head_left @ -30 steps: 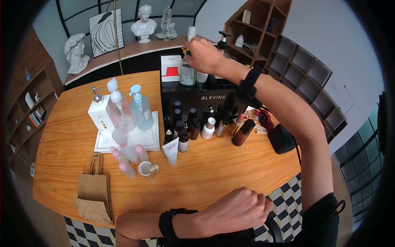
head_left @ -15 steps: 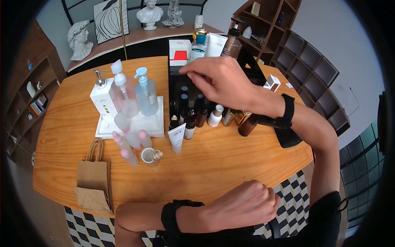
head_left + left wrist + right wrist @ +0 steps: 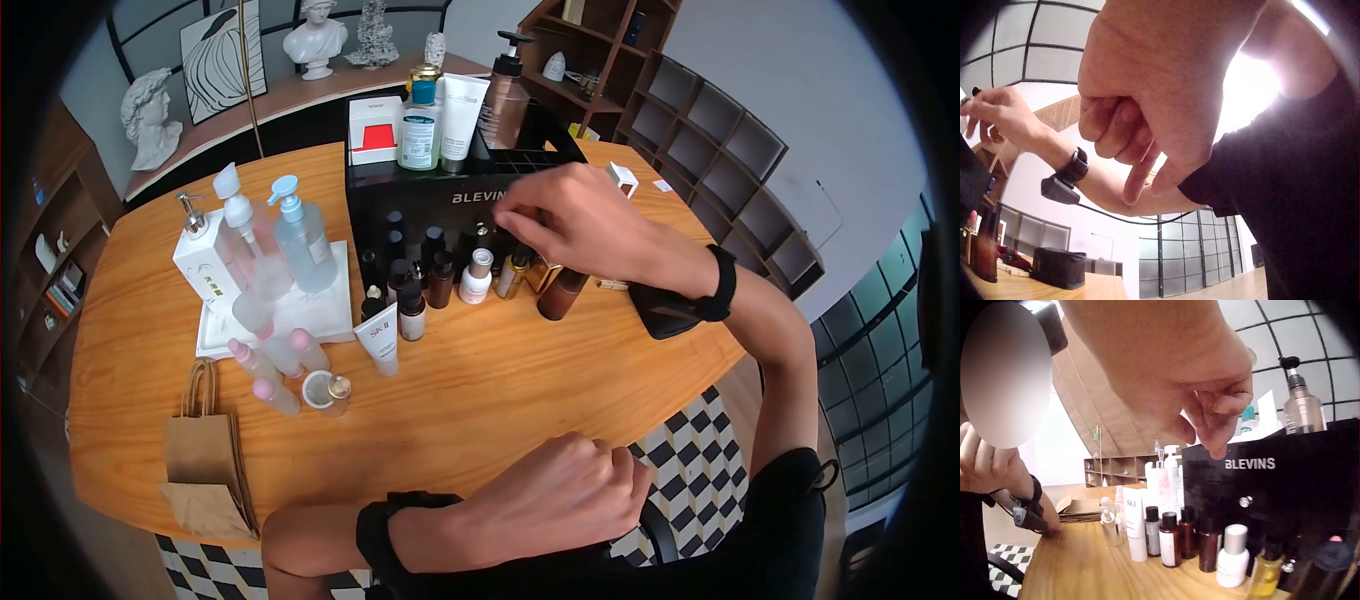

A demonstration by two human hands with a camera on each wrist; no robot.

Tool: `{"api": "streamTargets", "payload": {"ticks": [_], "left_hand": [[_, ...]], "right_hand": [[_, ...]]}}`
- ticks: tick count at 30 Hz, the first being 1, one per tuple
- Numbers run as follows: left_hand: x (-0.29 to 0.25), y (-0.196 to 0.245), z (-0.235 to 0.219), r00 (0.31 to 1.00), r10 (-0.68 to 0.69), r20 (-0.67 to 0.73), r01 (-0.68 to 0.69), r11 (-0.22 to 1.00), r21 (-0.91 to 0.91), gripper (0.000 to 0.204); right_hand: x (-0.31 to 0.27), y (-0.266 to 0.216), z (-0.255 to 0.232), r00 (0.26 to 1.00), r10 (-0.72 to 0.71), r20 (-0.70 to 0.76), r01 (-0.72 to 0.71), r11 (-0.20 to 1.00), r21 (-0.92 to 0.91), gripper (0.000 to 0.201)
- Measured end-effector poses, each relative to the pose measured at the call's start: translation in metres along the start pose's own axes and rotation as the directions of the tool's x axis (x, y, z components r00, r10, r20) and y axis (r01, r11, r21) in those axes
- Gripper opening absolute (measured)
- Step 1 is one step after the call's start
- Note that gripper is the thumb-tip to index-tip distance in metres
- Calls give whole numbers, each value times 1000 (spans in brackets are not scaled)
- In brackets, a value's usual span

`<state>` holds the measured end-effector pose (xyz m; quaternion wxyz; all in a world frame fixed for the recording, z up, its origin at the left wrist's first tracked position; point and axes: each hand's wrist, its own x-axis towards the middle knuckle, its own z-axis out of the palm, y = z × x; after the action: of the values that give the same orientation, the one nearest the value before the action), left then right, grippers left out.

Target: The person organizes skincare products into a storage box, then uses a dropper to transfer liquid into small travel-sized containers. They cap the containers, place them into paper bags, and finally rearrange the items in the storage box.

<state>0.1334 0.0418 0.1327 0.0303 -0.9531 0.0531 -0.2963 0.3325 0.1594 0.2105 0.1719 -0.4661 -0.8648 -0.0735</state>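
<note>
My right hand (image 3: 520, 215) hovers over the row of small bottles in front of the black BLEVINS box (image 3: 450, 200), fingers bent downward and holding nothing. Its fingertips (image 3: 1210, 434) hang above a white bottle with a silver cap (image 3: 1233, 556), seen also in the head view (image 3: 477, 278), and beside a tall brown bottle (image 3: 560, 293). On top of the box stand a green-label bottle (image 3: 418, 125), a white tube (image 3: 458, 115) and a pump bottle (image 3: 505, 95). My left hand (image 3: 590, 480) is a fist at the table's near edge, its curled fingers (image 3: 1129, 137) empty.
A white tray (image 3: 330, 320) with tall pump bottles sits left of the box, with small pink-capped bottles and an SK-II tube (image 3: 380, 340) before it. A brown paper bag (image 3: 205, 465) lies front left. A black pouch (image 3: 665, 310) rests at the right edge. Shelves and busts stand behind.
My right hand came down from the top of the black box toward me and now hangs over the front row of small bottles. The left fist stayed put.
</note>
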Motion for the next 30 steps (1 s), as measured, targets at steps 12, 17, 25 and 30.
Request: {"api": "streamTargets", "payload": {"ticks": [12,17,25,30], "left_hand": [[1,-4,6,997,-2,81,4,1000,-29,13],[0,-4,10,995,-39,87,45,997,-62,19],[2,-17,-12,992,-129,-18,125,983,-131,23],[3,-26,-30,985,-168,-24,163,976,-144,23]], "right_hand": [[-96,53,31,931,336,142,-295,923,-245,43],[-106,61,30,907,391,156,-389,920,-43,46],[-69,83,-60,871,490,-43,-426,796,429,38],[-15,91,-112,850,485,-205,-444,870,217,48]]}}
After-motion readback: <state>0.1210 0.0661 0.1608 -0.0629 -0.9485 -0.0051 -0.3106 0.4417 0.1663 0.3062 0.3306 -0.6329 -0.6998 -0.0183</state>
